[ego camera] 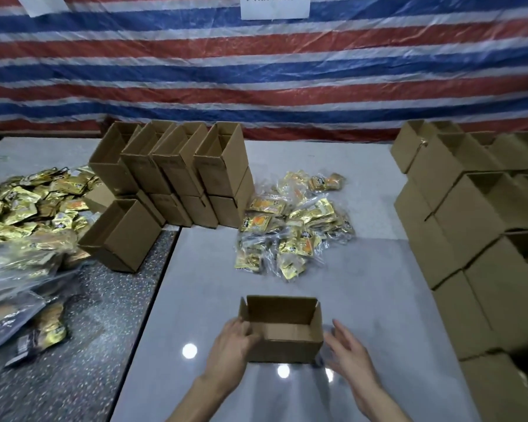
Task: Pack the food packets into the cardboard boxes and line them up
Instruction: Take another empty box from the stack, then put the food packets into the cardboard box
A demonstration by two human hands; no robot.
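1. A red, white and blue striped tarp (256, 71) hangs across the back, with a white paper sign (275, 6) at its top edge. Below it lies a glossy grey desk (378, 193), with a dark speckled surface (73, 360) along its left side.
2. An open cardboard box (282, 350) stands upright on the desk at the near edge, flaps up and nothing visible inside.
3. The left hand (230, 348) lies against the box's left wall; its grip is loose, with the fingers laid on the cardboard rather than wrapped round it.
4. The right hand (348, 357) is just beside the box's right wall, its grip wide open, fingers spread and empty. It is blurred, so I cannot tell whether it touches.
5. A heap of gold food packets (296, 226) in clear wrap lies mid-desk, beyond the box.
6. A larger heap of packets (28, 202) spreads over the far left.
7. Open boxes stand in a two-tier row (180, 178) at the back left, with one box (119, 236) in front of it.
8. More stacked boxes (476, 223) line the right edge.
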